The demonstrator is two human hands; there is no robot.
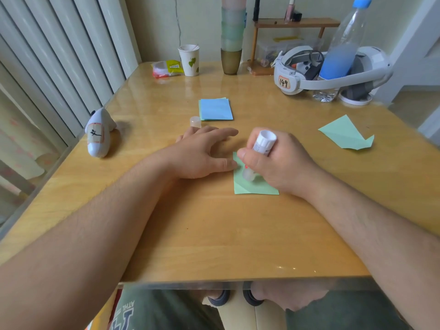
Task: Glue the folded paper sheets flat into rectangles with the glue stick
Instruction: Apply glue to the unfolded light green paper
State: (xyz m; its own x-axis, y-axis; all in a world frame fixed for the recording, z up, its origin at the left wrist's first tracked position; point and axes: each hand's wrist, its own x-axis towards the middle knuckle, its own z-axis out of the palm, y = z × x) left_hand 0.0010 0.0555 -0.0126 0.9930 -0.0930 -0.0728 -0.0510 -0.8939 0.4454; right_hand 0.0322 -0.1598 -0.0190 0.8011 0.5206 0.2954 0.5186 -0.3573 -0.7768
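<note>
A folded green paper sheet [252, 186] lies on the wooden table [214, 234] in front of me. My right hand [278, 163] grips a white glue stick [262, 144], its tip pressed down on the green sheet. My left hand [202, 156] lies flat on the table with fingers spread, the thumb touching the sheet's left edge. The glue stick's clear cap [195, 121] stands just beyond my left hand. A stack of folded blue and green rectangles [215, 109] sits farther back. Another folded green sheet [345, 135], irregular in shape, lies at the right.
A white toy figure [98, 134] lies at the left edge. At the back stand a paper cup [189, 59], stacked tumblers [232, 39], a snack packet [166, 67], a white headset [328, 72], a water bottle [342, 48] and a small wooden shelf [295, 22].
</note>
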